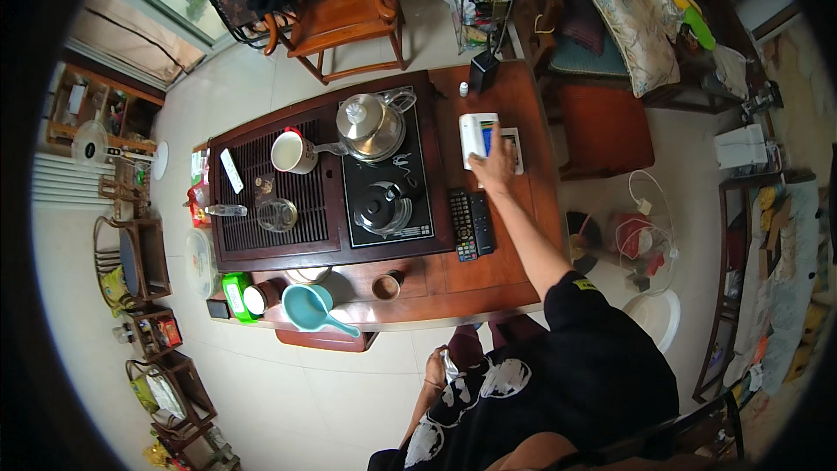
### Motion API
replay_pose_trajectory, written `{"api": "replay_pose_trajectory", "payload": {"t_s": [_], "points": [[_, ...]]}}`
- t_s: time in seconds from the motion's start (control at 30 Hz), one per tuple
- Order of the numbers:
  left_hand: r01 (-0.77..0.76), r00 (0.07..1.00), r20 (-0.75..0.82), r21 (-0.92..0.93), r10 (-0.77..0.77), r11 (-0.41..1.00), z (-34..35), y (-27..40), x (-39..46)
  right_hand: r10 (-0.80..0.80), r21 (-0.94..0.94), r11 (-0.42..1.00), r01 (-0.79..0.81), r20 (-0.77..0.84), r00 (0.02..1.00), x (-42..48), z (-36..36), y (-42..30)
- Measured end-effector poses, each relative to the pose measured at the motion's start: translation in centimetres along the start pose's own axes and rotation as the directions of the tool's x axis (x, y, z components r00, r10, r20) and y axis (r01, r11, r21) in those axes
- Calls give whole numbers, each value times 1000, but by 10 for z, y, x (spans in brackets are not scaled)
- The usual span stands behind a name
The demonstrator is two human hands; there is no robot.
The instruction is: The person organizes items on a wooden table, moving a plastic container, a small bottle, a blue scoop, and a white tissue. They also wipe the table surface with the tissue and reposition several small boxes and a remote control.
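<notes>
My right hand (495, 160) reaches over the wooden table, its thumb and fingers spread at the lower right corner of a white box (471, 134) with a coloured panel; whether it grips the box is unclear. A flat white-edged item (518, 144) lies partly beneath the box and hand. Nearer me are a black remote control with coloured buttons (465, 248) and a plain dark remote (482, 229). Down beside my thigh, my left hand (435, 366) is closed on a crumpled white cloth or tissue (448, 366).
A dark tea tray (327, 258) bears a steel-lidded glass kettle (369, 127), a glass teapot (382, 209), a mug (294, 152) and a glass jar (277, 216). Along the near edge stand a teal dipper (306, 307), a brown cup (386, 286) and a green packet (237, 294). A wooden chair (346, 26) stands beyond.
</notes>
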State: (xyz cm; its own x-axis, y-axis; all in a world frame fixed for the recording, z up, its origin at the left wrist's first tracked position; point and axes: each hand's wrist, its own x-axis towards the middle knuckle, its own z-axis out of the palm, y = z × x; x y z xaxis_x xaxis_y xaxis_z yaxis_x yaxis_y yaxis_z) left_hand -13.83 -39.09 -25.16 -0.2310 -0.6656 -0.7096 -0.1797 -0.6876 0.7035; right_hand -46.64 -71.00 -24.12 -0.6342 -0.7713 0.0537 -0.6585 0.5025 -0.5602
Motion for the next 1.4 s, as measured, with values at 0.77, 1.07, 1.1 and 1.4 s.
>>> {"api": "replay_pose_trajectory", "payload": {"t_s": [0.77, 1.07, 1.1, 1.4], "points": [[244, 964, 2, -413, -267, 877, 6, -64, 10, 74, 415, 827, -381, 590, 804, 6, 90, 34], [295, 938, -14, -499, -348, 815, 25, -15, 5, -47, 686, 726, -55, 130, 990, -37, 4, 47], [294, 939, -8, -504, -345, 812, 26, -18, 3, -153, 654, 754, 59, 87, 984, -68, -20, 30], [25, 996, -64, -406, -56, 914, 7, -10, -10, -782, 499, 611, 614, 501, 371, -241, 20, -83]]}}
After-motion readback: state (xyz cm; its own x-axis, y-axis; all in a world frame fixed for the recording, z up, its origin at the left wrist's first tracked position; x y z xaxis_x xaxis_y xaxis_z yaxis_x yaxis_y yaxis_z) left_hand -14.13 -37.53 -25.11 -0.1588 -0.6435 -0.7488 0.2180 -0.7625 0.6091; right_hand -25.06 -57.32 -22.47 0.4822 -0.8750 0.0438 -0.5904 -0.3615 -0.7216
